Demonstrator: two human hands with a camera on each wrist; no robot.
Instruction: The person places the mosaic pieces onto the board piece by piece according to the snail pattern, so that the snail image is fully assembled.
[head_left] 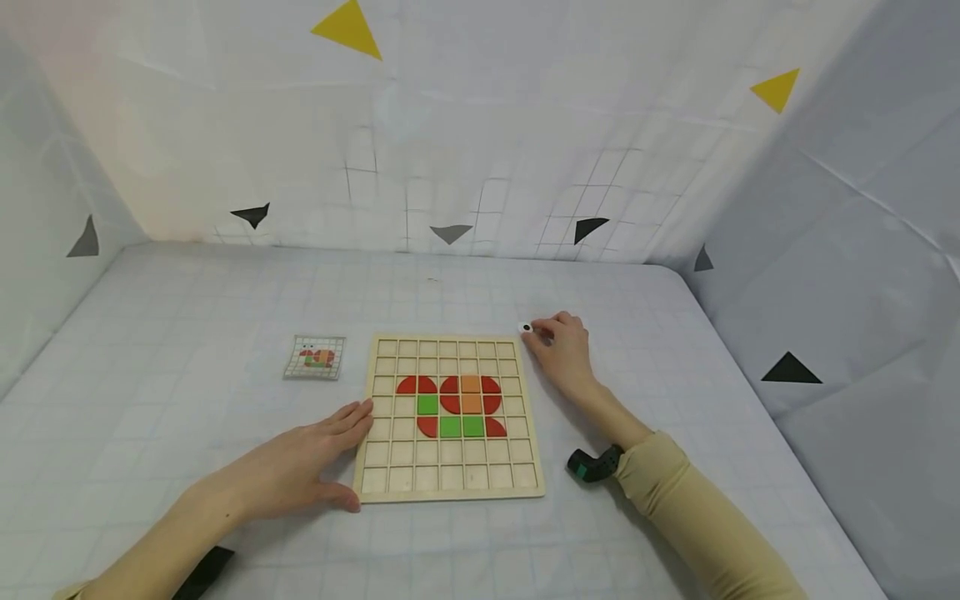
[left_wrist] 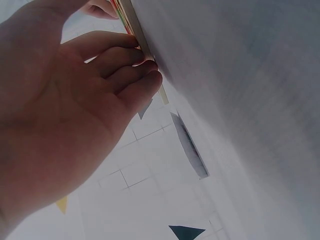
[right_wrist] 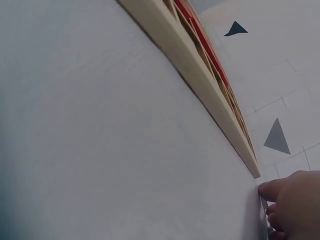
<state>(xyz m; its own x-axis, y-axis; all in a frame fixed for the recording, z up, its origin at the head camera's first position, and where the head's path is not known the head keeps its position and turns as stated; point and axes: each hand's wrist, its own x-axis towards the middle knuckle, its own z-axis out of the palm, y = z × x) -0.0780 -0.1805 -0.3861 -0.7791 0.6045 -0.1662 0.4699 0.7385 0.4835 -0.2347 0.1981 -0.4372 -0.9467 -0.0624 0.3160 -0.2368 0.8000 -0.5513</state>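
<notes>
A square wooden grid board [head_left: 450, 477] lies on the table in the head view. Red rounded pieces [head_left: 427, 385], orange squares [head_left: 471, 404] and green squares [head_left: 450, 427] fill several of its cells. At the board's left edge, my left hand [head_left: 300, 454] rests with fingers extended, its fingertips touching the rim; the left wrist view shows its palm side. Beyond the board's far right corner, my right hand [head_left: 564, 352] pinches a small white piece with a black dot [head_left: 526, 327] between thumb and forefinger. The right wrist view shows only part of that hand [right_wrist: 297, 205].
A small gridded card [head_left: 315, 358] with a red, orange and green picture lies left of the board. Black straps circle both wrists; the right one [head_left: 592, 465] is beside the board. White cloth walls [head_left: 480, 125] with yellow and black triangles enclose the table.
</notes>
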